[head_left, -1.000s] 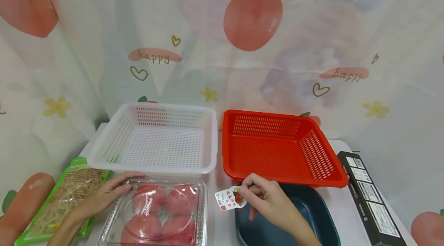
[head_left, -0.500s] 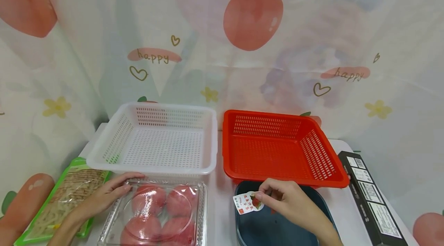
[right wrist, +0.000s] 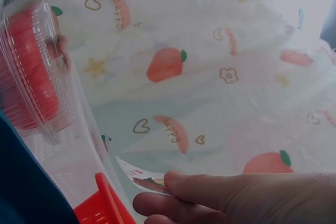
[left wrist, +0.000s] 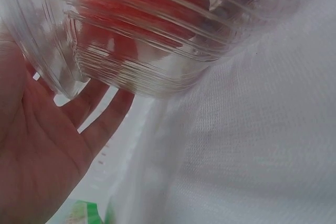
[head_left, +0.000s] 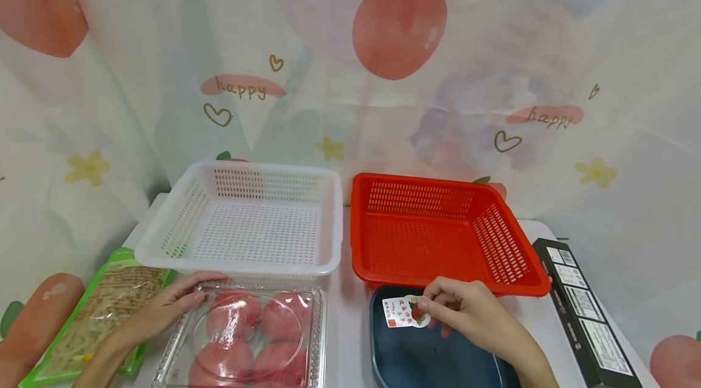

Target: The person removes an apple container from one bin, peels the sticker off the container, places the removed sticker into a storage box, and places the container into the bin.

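Note:
In the head view, my right hand (head_left: 482, 318) pinches a small white fruit label (head_left: 401, 313) between thumb and forefinger, over the dark blue tray (head_left: 378, 370). The label carries red writing and a red fruit picture, and the right wrist view shows it slightly bent, its end under my thumb (right wrist: 181, 182). At the left, my left hand (head_left: 161, 312) touches the far left corner of a closed clear plastic box (head_left: 320, 339) with several round red fruits (head_left: 282, 318) inside. In the left wrist view the fingers (left wrist: 107, 124) extend along the outside of the box.
Behind stand a white plastic basket (head_left: 241, 266) and a red plastic basket (head_left: 438, 278), side by side. A green-edged food packet (head_left: 115, 297) lies at the left. Along the right edge of the white table lies a long black box (head_left: 583, 315) with white labels.
My right hand has carried the label rightward, from the gap beside the clear box to over the blue tray. My left hand and the clear box have stayed in place.

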A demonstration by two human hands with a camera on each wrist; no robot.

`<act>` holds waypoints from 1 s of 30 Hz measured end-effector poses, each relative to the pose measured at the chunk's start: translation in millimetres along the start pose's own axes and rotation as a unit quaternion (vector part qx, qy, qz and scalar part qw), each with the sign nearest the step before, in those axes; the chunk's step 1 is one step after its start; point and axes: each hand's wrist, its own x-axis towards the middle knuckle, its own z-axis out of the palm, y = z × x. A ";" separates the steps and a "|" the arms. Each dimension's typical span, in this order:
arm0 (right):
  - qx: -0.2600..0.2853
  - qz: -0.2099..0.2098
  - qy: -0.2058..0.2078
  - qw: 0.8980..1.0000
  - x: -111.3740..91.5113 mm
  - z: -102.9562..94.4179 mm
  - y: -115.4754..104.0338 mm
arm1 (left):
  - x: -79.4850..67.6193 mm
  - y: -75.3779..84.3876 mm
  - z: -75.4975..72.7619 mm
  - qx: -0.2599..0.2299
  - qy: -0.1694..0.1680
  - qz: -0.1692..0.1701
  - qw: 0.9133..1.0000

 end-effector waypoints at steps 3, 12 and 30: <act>-0.005 0.006 -0.026 1.000 0.8 -1.5 0.9 | -0.2 0.0 0.2 -0.007 -0.002 -0.003 1.000; 0.004 0.052 -0.095 0.994 5.7 -0.2 11.2 | -0.4 0.8 0.3 0.006 0.001 -0.012 1.000; 0.008 0.063 -0.159 0.985 6.2 2.5 28.5 | 0.7 -1.7 1.1 -0.016 -0.004 0.018 1.000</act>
